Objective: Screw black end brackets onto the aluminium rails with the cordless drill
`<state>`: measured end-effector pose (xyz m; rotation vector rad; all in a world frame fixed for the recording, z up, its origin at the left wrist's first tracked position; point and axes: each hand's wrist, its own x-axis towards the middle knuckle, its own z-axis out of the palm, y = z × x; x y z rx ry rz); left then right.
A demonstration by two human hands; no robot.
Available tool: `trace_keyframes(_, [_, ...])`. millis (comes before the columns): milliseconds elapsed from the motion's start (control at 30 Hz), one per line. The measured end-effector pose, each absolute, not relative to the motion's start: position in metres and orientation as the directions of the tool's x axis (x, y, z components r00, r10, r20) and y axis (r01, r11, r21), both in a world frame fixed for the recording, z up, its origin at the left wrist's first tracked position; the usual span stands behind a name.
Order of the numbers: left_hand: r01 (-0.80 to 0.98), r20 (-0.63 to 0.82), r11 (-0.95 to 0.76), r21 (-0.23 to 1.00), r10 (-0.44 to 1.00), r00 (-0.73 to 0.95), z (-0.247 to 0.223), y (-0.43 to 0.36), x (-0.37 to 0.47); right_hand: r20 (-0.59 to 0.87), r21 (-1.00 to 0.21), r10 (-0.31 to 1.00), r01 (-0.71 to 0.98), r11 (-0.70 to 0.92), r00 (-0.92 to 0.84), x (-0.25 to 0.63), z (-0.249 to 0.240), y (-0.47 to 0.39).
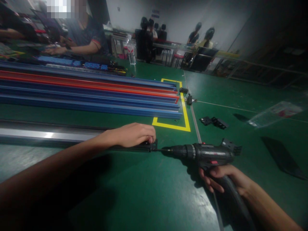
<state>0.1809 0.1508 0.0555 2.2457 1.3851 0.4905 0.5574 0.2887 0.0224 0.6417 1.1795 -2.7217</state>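
Observation:
A long dark metal rail [53,135] with a shiny strip lies across the table from the left. My left hand [134,134] is closed over its right end, with fingers curled at a small black end piece [155,145]; the fingertips are partly hidden. My right hand [218,179] is wrapped round the handle of a black power drill [204,154]. The drill points left, and its long thin bit [163,150] reaches the end piece just below my left fingers. Whether the bit sits in a screw is too small to tell.
Blue rails [96,106] and red rails [96,86] lie behind, ending inside a yellow tape outline [186,118]. Black parts [218,123] and a clear bottle [274,115] are at the right. Another bottle [131,54] stands farther back. A person [84,41] works across the table.

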Motion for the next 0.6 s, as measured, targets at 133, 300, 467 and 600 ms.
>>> trace_keyframes(133, [0.742,0.051,-0.386,0.548,0.901,0.430,0.0561,0.1504,0.1808,-0.418,-0.676,0.079,0.252,-0.692,-0.905,0.5560,0.0233,0.2885])
trace_keyframes(300, [0.734,0.054,-0.381,0.562,0.903,0.427,0.0566,0.1504,0.1808,-0.445,-0.659,0.065,0.278,-0.698,-0.893,0.5543,0.0276,0.2874])
trace_keyframes(467, [0.738,0.045,-0.377,0.560,0.903,0.427,0.0582,0.1500,0.1818,-0.495,-0.671,0.114,0.296,-0.680,-0.861,0.5525,0.0315,0.2845])
trace_keyframes(600, [0.750,0.031,-0.373,0.546,0.904,0.426,0.0580,0.1504,0.1818,-0.506,-0.682,0.141,0.295,-0.669,-0.851,0.5502,0.0288,0.2852])
